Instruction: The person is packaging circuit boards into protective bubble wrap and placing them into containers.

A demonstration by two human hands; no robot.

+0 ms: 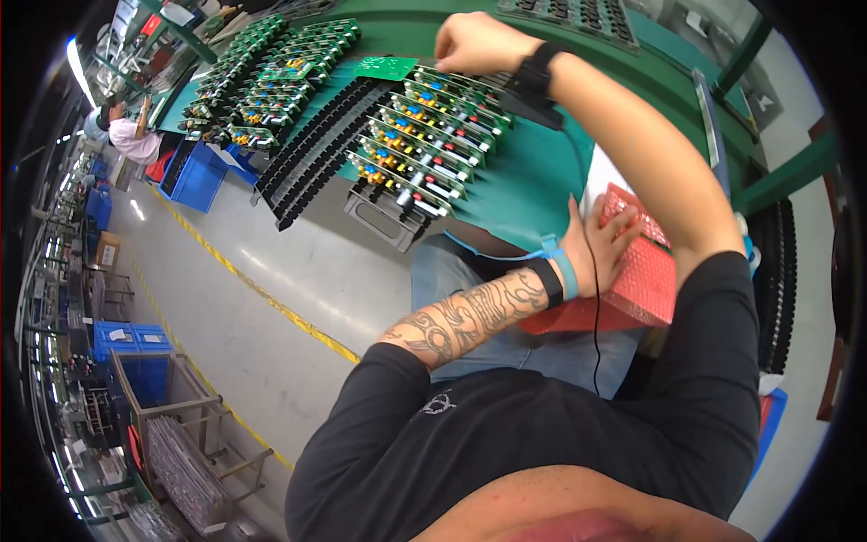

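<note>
My left hand [596,246] lies on a red bubble-wrap bag [643,282] over my lap, its fingers spread across the wrap. Beyond it, my right arm reaches over the green bench. At the far end of a row of upright circuit boards [424,135], my right hand [479,43] is closed with its fingers curled down. Whatever those fingers pinch is hidden. Just left of them, a bare-looking green circuit board [386,68] lies flat above a black slotted rack [339,135]. The upright boards carry yellow, blue, red and white parts.
More circuit boards [293,77] stand in rows farther left on the bench. A dark tray of parts [578,18] sits at the back. Blue bins [199,176] stand on the floor near another person [135,135]. A thin black cable [596,334] hangs past my left hand.
</note>
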